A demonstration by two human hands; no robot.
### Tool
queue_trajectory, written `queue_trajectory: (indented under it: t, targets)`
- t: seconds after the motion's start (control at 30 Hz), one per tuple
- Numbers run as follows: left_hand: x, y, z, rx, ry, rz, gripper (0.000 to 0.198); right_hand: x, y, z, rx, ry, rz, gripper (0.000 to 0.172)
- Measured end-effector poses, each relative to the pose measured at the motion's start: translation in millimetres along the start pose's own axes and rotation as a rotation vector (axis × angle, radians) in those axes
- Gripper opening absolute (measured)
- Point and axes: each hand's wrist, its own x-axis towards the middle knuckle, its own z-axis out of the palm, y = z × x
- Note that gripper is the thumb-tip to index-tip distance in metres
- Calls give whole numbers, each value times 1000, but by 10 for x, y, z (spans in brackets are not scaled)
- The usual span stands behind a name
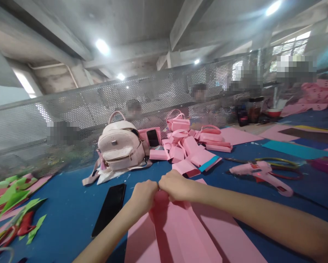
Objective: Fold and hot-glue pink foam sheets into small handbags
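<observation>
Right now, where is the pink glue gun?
In the head view the pink glue gun lies on the blue table, to the right of the right hand, with the pile of pink folded paper pieces beyond it to the left.

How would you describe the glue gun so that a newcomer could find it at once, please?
Start at the blue table and look to the right of the person's right hand. The glue gun lies on its side there, beyond the forearm. Unlike the flat pink paper nearby, it is a moulded pink tool with a trailing cord.
</observation>
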Motion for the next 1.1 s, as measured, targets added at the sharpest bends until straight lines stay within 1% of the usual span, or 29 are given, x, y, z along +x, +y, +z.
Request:
queue_trajectory:
  t: [0.07,0.23,0.43,0.6,0.67,0.8,0.9,1.1]
  targets:
    - [-3,-1,-7,13,-11,5,30,9,26,18,-6,0,0,26]
    - [5,-19,8,41,-27,18,32,14,72,50,-19,-22,11,33]
    - [3,-42,24,34,-26,17,34,-12,56,47,-11,-4,0,25]
    - [5,-76,62,12,-6,32,33,1,71,71,-16,14,-1,29]
    - [6,-79,72,6,-1,30,31,11,71,80,-12,18,-6,28]
    - [-1,-65,78,-8,5,16,25,4,43,66,9,44,-14,23]
    - [-7,-67,80,-23,9,13,25,-9,24,50,19,61,-15,19]
    - [-9,-97,70,-41,11,14,26,21,31,75,35,73,-8,22]
